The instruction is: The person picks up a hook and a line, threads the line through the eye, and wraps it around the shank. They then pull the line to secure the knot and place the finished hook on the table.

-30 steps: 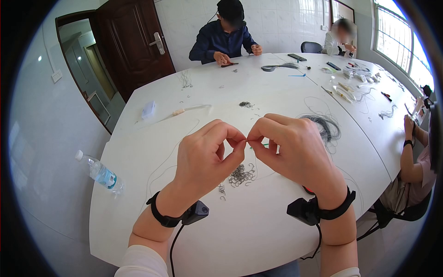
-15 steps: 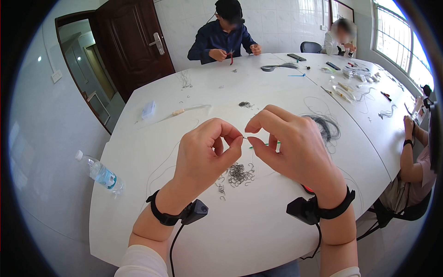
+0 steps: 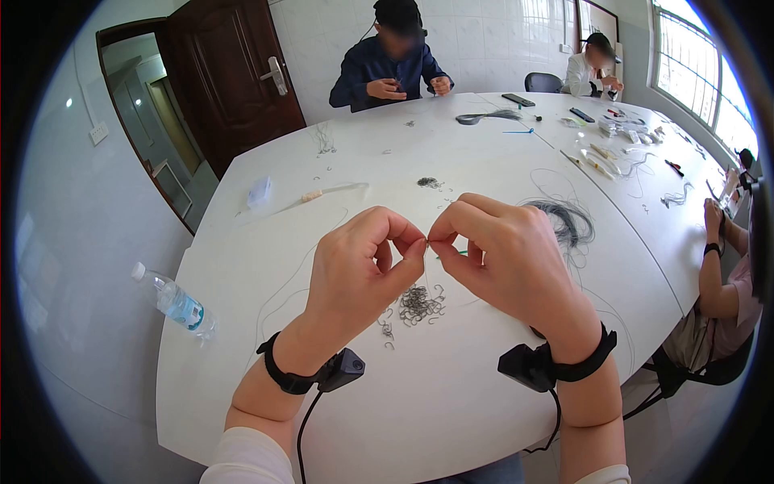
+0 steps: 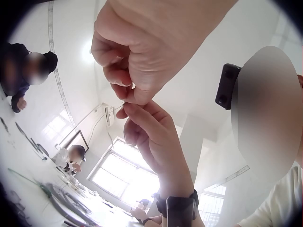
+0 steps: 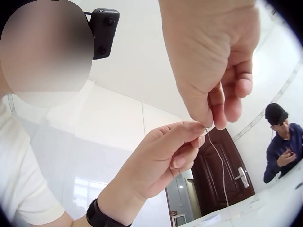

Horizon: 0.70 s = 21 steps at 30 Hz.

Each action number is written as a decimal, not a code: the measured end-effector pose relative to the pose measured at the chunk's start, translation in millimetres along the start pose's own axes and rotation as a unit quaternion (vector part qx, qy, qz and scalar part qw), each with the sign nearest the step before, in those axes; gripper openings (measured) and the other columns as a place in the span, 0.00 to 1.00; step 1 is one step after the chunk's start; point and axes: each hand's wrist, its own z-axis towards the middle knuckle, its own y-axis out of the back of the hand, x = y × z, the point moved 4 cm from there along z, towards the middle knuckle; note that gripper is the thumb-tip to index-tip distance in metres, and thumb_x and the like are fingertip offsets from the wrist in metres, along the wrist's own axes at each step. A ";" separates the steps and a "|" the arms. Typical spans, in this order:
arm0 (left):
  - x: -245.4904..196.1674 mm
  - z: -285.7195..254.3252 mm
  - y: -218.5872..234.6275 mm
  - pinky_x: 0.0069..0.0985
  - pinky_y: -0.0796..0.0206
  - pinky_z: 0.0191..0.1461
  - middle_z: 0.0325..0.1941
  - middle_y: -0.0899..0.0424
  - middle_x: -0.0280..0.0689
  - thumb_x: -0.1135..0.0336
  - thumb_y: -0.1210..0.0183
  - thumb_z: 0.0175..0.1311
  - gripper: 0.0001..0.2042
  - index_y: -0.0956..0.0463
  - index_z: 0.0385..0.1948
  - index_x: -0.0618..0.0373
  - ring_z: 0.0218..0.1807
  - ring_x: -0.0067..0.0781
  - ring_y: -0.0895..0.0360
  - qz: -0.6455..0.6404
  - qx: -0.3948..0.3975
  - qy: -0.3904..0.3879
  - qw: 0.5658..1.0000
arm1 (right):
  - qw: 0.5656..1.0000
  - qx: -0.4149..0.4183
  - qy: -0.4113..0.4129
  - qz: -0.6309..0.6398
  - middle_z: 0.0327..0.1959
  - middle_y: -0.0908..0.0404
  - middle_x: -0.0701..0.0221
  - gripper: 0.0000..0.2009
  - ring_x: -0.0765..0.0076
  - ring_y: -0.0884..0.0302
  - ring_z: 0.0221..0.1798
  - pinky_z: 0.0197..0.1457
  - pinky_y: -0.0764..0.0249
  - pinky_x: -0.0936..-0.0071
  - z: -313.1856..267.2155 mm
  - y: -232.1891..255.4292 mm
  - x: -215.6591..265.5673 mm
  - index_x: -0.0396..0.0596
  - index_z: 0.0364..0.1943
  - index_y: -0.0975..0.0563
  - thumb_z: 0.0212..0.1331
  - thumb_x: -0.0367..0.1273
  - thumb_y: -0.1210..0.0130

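My left hand (image 3: pixel 355 262) and right hand (image 3: pixel 508 254) meet fingertip to fingertip above the table. Between the left thumb and index finger is a tiny fishing hook (image 5: pixel 206 129), mostly covered by the fingertips. The right thumb and forefinger pinch right beside it, where a thin fishing line (image 5: pixel 221 163) hangs down in the right wrist view. Below the hands lies a pile of small metal fishing hooks (image 3: pixel 418 308). Partly behind the right hand is a thin green stick (image 3: pixel 450 256).
A coil of dark line (image 3: pixel 571 224) lies right of the hands, and a smaller hook pile (image 3: pixel 428 183) lies farther off. At left are a water bottle (image 3: pixel 179 300) and a clear box (image 3: pixel 260 192). Other people sit around the white table (image 3: pixel 242 387).
The right thumb and index finger parted beside the left fingertips half a second ago and have closed together there again. The left hand has barely moved.
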 end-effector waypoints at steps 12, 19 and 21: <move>0.8 1.1 0.8 0.15 0.42 0.22 0.28 0.16 0.29 0.72 0.34 0.57 0.05 0.23 0.30 0.57 0.18 0.14 0.33 -0.005 -0.011 -0.005 1.000 | 1.000 -0.005 -0.003 0.026 0.26 0.21 0.73 0.05 0.61 0.24 0.21 0.25 0.30 0.68 0.1 3.3 -1.2 0.48 0.29 0.24 0.51 0.27 0.39; 0.8 0.6 1.5 0.15 0.42 0.22 0.28 0.16 0.29 0.72 0.34 0.57 0.06 0.24 0.30 0.56 0.19 0.14 0.33 -0.003 -0.019 -0.009 1.000 | 1.000 -0.006 -0.006 0.026 0.27 0.21 0.73 0.05 0.62 0.24 0.21 0.25 0.30 0.69 0.5 2.4 -0.2 0.48 0.29 0.24 0.51 0.27 0.38; 0.3 0.4 1.7 0.15 0.42 0.22 0.28 0.16 0.29 0.72 0.34 0.57 0.06 0.24 0.30 0.56 0.19 0.14 0.33 -0.002 -0.019 -0.008 1.000 | 1.000 -0.009 -0.001 0.013 0.27 0.21 0.73 0.05 0.62 0.24 0.22 0.26 0.30 0.69 0.5 1.3 0.0 0.48 0.29 0.23 0.51 0.28 0.38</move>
